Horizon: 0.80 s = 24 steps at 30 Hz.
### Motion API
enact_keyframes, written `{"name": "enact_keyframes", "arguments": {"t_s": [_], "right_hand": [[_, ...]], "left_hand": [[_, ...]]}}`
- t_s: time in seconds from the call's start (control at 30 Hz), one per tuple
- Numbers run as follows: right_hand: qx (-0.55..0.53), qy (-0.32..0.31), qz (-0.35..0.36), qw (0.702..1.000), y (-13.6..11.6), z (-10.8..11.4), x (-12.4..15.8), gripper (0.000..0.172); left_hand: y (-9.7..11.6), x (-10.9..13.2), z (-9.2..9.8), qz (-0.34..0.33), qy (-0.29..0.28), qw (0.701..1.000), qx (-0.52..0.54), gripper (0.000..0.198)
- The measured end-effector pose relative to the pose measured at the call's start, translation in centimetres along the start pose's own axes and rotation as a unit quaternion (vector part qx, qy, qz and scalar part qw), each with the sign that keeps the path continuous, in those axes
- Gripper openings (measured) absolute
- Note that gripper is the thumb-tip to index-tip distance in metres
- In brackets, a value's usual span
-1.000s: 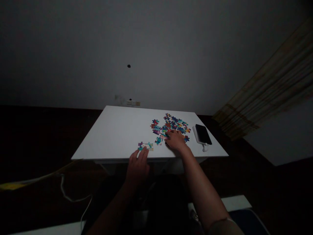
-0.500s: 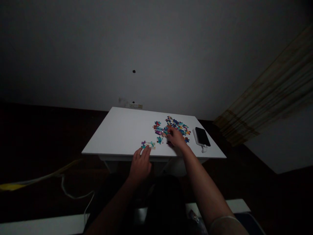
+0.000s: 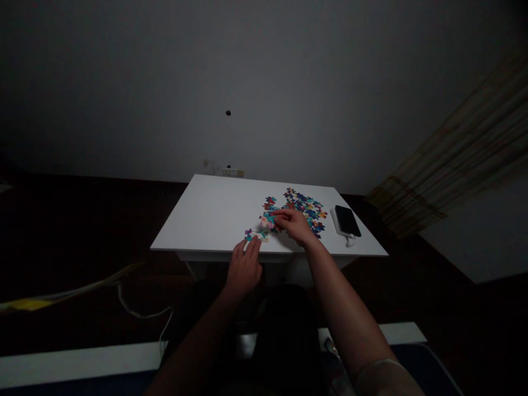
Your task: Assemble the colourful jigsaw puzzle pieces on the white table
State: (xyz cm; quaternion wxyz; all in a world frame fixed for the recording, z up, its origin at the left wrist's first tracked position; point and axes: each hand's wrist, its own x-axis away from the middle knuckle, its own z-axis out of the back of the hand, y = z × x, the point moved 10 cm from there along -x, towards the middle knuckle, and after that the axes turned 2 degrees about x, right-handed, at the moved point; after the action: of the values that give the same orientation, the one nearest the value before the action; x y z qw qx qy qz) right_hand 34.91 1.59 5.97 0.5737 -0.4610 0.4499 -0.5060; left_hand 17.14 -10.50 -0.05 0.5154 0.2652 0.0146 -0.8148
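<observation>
A pinkish jigsaw puzzle piece (image 3: pixel 266 221) is pinched in the fingertips of my right hand (image 3: pixel 296 225), just above the table at the left side of the loose pieces. My left hand (image 3: pixel 244 268) is at the table's front edge with fingers stretched out. Its fingertips rest on a small joined group of puzzle pieces (image 3: pixel 251 235) in purple, teal and pale colours. Beyond my right hand spreads a heap of multicoloured puzzle pieces (image 3: pixel 308 206), partly hidden by that hand.
The white table (image 3: pixel 218 212) stands near a grey wall. At its right lie a black phone (image 3: pixel 347 220) and a white device with a short cable (image 3: pixel 336 223). A patterned curtain (image 3: pixel 416 203) hangs at the right, and a wall socket (image 3: pixel 233 172) is behind the table.
My right hand has moved left from the heap towards the joined group, with a puzzle piece in its fingers. My left hand stays on the group. The whole view has shifted slightly.
</observation>
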Motion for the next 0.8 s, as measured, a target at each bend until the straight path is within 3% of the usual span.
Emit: {"name": "enact_keyframes", "arguments": {"t_s": [0.27, 0.8], "right_hand": [[-0.01, -0.024, 0.006, 1.0, -0.7, -2.0, 0.0, 0.034], [0.015, -0.071, 0.023, 0.997, -0.1, -3.2, -0.6, 0.041]], "left_hand": [[-0.2, 0.1, -0.1, 0.002, -0.006, 1.0, 0.003, 0.074], [-0.1, 0.1, -0.2, -0.005, -0.006, 1.0, -0.005, 0.077]]}}
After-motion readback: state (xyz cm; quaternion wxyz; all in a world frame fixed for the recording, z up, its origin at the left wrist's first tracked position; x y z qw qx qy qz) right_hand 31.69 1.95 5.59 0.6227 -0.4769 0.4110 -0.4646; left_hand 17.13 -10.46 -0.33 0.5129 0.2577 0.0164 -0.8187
